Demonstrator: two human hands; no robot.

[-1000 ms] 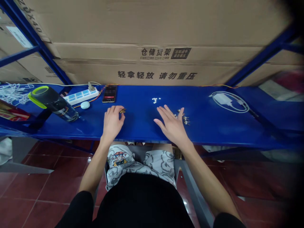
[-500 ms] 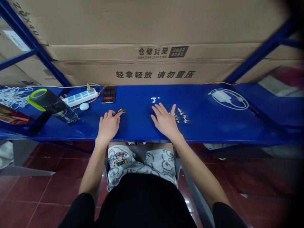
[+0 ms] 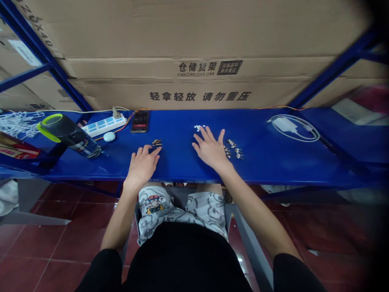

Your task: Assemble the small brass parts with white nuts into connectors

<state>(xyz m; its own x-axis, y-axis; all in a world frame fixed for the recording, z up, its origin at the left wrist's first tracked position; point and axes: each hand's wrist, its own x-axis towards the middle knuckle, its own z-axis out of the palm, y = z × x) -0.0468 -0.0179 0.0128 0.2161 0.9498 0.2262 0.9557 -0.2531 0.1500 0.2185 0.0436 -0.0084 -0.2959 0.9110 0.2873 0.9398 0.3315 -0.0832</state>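
My left hand [image 3: 143, 163] rests on the blue shelf top, fingers apart, beside several small thin brass-coloured pieces [image 3: 157, 142]. Its index fingertip is at one such piece, lying a little nearer to me than the others; whether it presses on it I cannot tell. My right hand [image 3: 212, 150] is spread palm down over the shelf. Its fingertips reach a cluster of small white pieces [image 3: 198, 127], partly covering it. To the right of that hand lie several small pieces with white bodies and metallic tips [image 3: 237, 151], in loose rows.
At the left are a dark bottle with a green loop [image 3: 75, 140], a white power strip [image 3: 105, 125], a white rounded object [image 3: 109, 136] and a phone [image 3: 140, 121]. A white charger with coiled cable [image 3: 285, 125] lies right. Large cardboard [image 3: 194, 36] stands behind.
My left hand has shifted slightly right and toward me, uncovering more brass-coloured pieces. My right hand has moved slightly forward, its fingertips now at the white pieces.
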